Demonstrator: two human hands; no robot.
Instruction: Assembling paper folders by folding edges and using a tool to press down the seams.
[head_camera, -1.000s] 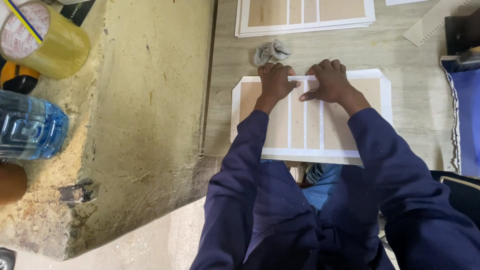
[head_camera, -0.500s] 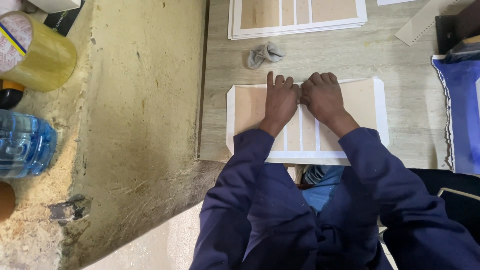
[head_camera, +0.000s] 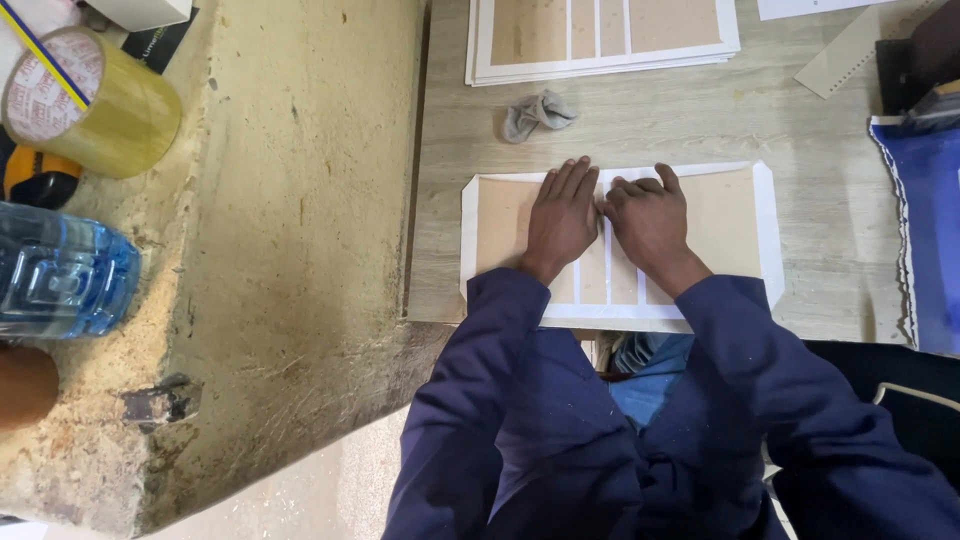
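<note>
While our left hand (head_camera: 560, 215) lies flat, fingers spread, and our right hand (head_camera: 648, 220) presses with curled fingers, both bear on the brown card panel with white strips (head_camera: 720, 215) at the wooden table's (head_camera: 830, 120) near edge. We judge it light, thin, stiff yet creasable, best lifted by its edges.

Bare desk (head_camera: 800, 120) lies open between the board panel (head_camera: 730, 215) at the near edge and the stack of panels (head_camera: 600, 35) at the far edge, except where a crumpled grey cloth (head_camera: 537, 113) sits, while a blue sheet (head_camera: 930, 240) blocks the right edge.
</note>
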